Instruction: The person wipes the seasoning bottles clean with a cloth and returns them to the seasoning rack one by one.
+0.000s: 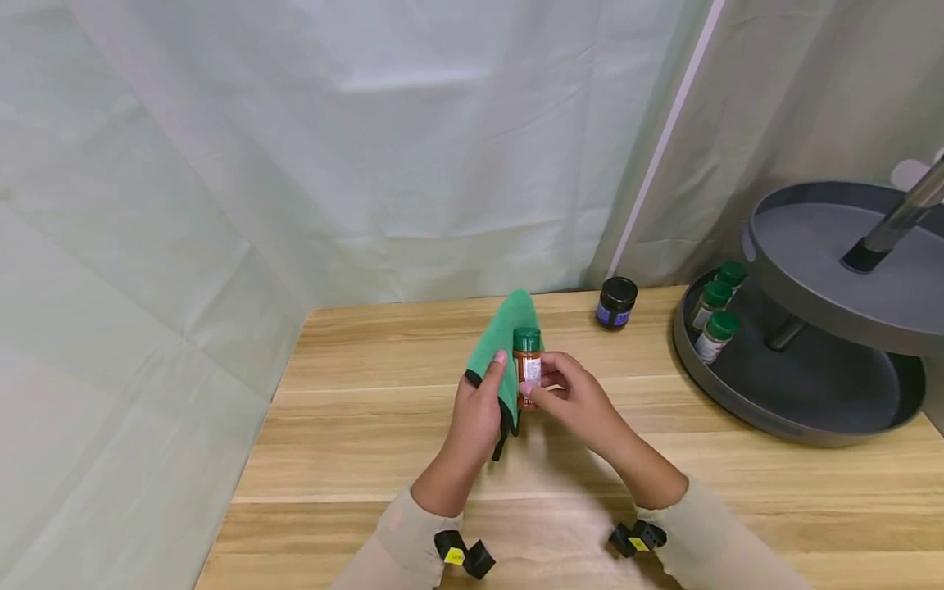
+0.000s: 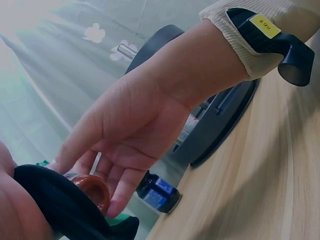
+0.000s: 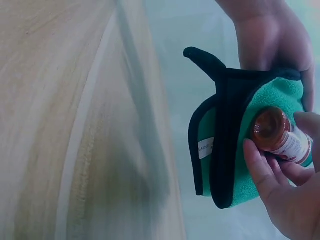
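Nearest, beige sleeves [image 1: 719, 537] carrying black wrist cameras [image 1: 637, 538] reach in from the near edge over the wooden desk [image 1: 347, 459]. The left hand [image 1: 475, 414] has its grip closed round a black-edged green cloth [image 1: 504, 340], thumb on the face towards the right. The right hand [image 1: 583, 401] has its grip clamped on a small spice bottle [image 1: 528, 369], thumb and fingers pinching its right side and lower part. The bottle is held above the desk between the hands, against the cloth's right face; its long axis runs near to far, green cap at the far end, base towards the wrists. Its exact tilt is hard to tell. Farther right stands a two-tier dark tray [image 1: 767, 424] with three green-capped bottles [image 1: 717, 338] on its lower tier; a black-lidded jar [image 1: 615, 303] stands near the desk's far edge, before a pale curtain [image 1: 442, 164].
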`<state>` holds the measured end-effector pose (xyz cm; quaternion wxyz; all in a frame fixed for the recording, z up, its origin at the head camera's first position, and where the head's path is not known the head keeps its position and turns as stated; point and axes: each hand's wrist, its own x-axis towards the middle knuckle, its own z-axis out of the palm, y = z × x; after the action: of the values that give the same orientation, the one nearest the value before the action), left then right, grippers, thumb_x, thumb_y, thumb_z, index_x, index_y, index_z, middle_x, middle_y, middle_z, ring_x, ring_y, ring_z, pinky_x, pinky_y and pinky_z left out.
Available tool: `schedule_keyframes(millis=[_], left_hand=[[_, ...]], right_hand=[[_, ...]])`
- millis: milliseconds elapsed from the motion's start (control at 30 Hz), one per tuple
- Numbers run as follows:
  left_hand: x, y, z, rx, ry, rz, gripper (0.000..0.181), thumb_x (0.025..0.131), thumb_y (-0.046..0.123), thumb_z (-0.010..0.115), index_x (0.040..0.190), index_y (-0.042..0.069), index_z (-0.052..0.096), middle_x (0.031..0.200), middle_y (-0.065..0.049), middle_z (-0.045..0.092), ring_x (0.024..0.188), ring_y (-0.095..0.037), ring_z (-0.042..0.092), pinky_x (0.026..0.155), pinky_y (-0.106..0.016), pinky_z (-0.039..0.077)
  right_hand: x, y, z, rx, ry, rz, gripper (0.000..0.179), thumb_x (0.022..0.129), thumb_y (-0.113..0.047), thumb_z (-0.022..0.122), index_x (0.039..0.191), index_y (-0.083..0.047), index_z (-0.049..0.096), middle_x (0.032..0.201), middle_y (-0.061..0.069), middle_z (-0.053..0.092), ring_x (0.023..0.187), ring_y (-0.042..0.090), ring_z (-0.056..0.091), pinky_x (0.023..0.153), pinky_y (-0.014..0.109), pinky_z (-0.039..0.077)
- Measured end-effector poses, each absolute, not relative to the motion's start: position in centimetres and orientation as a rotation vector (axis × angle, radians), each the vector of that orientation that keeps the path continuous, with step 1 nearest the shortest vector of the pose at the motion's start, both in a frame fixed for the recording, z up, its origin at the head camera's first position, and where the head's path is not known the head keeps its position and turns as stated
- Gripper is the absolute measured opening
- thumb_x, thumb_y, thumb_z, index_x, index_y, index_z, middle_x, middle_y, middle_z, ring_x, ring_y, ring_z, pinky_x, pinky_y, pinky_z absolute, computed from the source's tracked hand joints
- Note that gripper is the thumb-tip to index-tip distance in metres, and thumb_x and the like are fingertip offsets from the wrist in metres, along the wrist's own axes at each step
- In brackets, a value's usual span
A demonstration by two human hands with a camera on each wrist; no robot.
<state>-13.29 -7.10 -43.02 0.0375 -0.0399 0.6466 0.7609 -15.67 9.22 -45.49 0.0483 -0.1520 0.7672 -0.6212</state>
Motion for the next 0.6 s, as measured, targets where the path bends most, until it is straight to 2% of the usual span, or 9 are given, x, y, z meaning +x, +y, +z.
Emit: schedule_keyframes(millis=[200, 367, 600], left_hand=[[-13.2, -6.9, -43.1, -0.087, 1.985, 2.320, 0.060, 0.101, 0.054, 0.053, 0.149, 0.017, 0.047, 0.148, -0.003, 0.053, 0.137, -0.019, 0.047, 0.118, -0.044, 0.038], [-13.2, -6.7, -43.1, -0.069, 1.979, 2.300, 0.058, 0.102, 0.051, 0.053, 0.148, 0.015, 0.048, 0.147, -0.007, 0.055, 0.135, -0.021, 0.051, 0.114, -0.044, 0.043], [-13.1, -6.5, -43.2, -0.077, 1.962, 2.255, 0.060, 0.101, 0.053, 0.054, 0.145, 0.013, 0.050, 0.143, -0.008, 0.057, 0.131, -0.021, 0.054, 0.112, -0.042, 0.045]], right_hand=[[-15.9, 9.6, -45.4, -0.421, 2.490, -1.877, 0.041, 0.093, -0.019, 0.075, 0.129, -0.007, 0.061, 0.108, 0.013, 0.064, 0.097, 0.020, 0.063, 0.086, 0.027, 0.056], [-16.2, 10.1, -45.2, -0.340, 2.423, -2.016, 0.045, 0.097, -0.015, 0.070, 0.137, -0.004, 0.052, 0.114, 0.018, 0.066, 0.101, 0.018, 0.062, 0.089, 0.021, 0.053], [-16.4, 10.5, -44.8, -0.306, 2.374, -2.112, 0.044, 0.099, -0.014, 0.066, 0.139, -0.002, 0.052, 0.122, 0.019, 0.061, 0.103, 0.013, 0.062, 0.088, 0.016, 0.053]])
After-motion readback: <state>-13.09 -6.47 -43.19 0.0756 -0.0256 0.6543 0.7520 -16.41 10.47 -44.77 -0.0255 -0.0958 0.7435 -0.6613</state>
